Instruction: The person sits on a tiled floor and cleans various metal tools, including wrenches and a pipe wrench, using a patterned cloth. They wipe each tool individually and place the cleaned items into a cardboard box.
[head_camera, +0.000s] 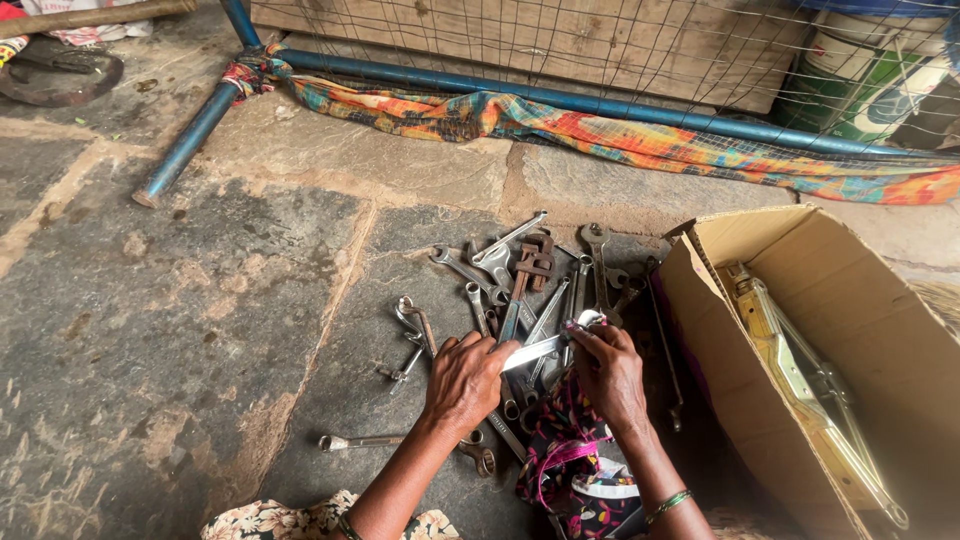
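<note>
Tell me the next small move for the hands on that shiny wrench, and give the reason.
Probably draw the right hand along the wrench toward its far end. The left hand pins one end, the right hand presses a patterned cloth at the other, and the shaft between them already looks bright beside the dull pile of spanners.

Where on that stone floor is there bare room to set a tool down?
Bare stone floor lies open left of the wrench pile, up to the blue pipe. It is crowded between the pile, both hands and the cardboard box.
</note>
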